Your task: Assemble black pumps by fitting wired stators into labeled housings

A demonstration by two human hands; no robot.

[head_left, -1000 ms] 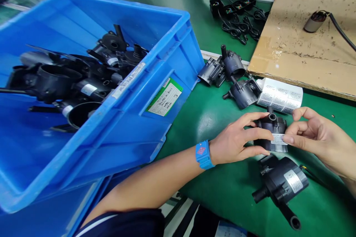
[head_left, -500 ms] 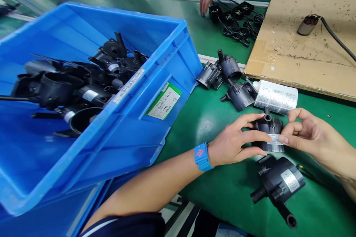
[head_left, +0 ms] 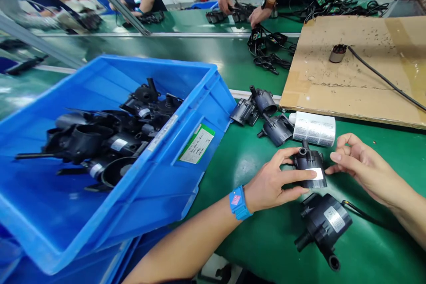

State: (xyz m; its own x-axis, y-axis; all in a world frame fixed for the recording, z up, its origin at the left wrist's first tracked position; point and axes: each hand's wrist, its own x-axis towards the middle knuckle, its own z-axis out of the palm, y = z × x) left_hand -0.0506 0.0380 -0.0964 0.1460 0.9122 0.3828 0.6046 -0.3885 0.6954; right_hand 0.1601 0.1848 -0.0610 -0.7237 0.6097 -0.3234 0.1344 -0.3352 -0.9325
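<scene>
My left hand [head_left: 271,182] grips a small black pump [head_left: 309,164] that stands on the green mat, thumb on top and fingers along its side. A white label sits on the pump's front face. My right hand [head_left: 359,166] hovers just right of the pump, fingers loosely curled and apart, holding nothing. A blue wristband [head_left: 238,202] is on my left wrist. A second black pump [head_left: 324,224] with a silver label lies on its side just below my hands.
A tilted blue crate [head_left: 173,159] full of black pump parts fills the left. Three more black pumps [head_left: 262,111] and a roll of white labels [head_left: 314,128] lie behind my hands. A cardboard sheet [head_left: 353,80] is at the right. Other people's hands [head_left: 256,15] work with cables across the belt.
My right hand has let go of the label and pulled slightly away from the pump; the label now sits flat on it. The view has tilted up, showing co-workers opposite.
</scene>
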